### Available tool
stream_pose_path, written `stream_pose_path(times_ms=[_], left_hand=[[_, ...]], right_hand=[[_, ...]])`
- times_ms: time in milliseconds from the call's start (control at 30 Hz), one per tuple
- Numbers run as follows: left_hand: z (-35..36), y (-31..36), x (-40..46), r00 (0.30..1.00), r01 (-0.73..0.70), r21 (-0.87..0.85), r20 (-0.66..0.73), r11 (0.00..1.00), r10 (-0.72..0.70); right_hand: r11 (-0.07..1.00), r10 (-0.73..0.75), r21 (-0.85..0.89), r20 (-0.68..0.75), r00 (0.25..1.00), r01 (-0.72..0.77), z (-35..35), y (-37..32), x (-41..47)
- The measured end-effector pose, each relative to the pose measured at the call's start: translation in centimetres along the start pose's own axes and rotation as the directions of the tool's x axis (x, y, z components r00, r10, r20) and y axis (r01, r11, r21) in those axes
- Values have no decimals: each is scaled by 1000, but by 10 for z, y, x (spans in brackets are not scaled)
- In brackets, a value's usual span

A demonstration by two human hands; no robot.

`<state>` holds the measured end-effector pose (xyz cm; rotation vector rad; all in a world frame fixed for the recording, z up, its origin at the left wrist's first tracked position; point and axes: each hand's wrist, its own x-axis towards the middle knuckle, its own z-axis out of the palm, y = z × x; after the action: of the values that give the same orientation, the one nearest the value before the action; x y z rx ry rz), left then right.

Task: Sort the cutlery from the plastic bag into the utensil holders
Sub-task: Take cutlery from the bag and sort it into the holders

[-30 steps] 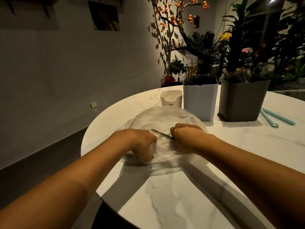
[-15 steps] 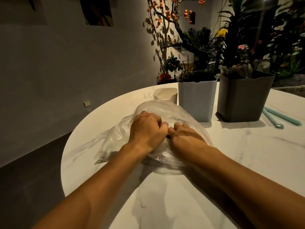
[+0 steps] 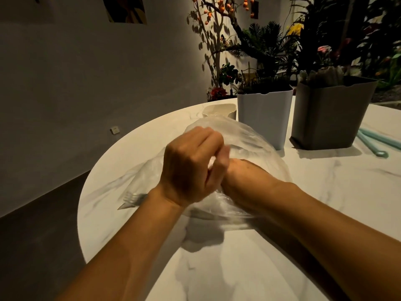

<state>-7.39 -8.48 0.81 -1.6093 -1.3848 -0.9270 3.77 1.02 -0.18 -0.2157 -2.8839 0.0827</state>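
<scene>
Plastic bag (image 3: 249, 135): one; holders: three; hands: two.

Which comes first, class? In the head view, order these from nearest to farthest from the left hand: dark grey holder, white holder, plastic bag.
From the left hand:
1. plastic bag, gripped in its fingers, centre.
2. white holder, behind the bag, right of centre.
3. dark grey holder, farther right.

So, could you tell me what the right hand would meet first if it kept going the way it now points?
The right hand is already inside the plastic bag, so it would likely meet the bag's far wall first, then the white holder behind; depth is unclear.
</scene>
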Motion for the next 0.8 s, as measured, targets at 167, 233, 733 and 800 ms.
stream_pose_path(times_ms=[167,233,733,800], left_hand=[[6,-26,-15,897,251,225,311,942,-313],[6,-33,-22,739,383,201,519,902,-430],[-3,-24,-18,445,693,50,755,719,-482],[-6,-22,-17,375,716,36,823,697,-427]], right_hand=[[1000,-9,30,13,1000,8,-10,-1,-6],[1000,27,-9,53,998,-27,-18,-1,-11],[968,126,154,393,911,-200,-42,29,-22],[969,138,134,395,908,-206,-42,32,-22]])
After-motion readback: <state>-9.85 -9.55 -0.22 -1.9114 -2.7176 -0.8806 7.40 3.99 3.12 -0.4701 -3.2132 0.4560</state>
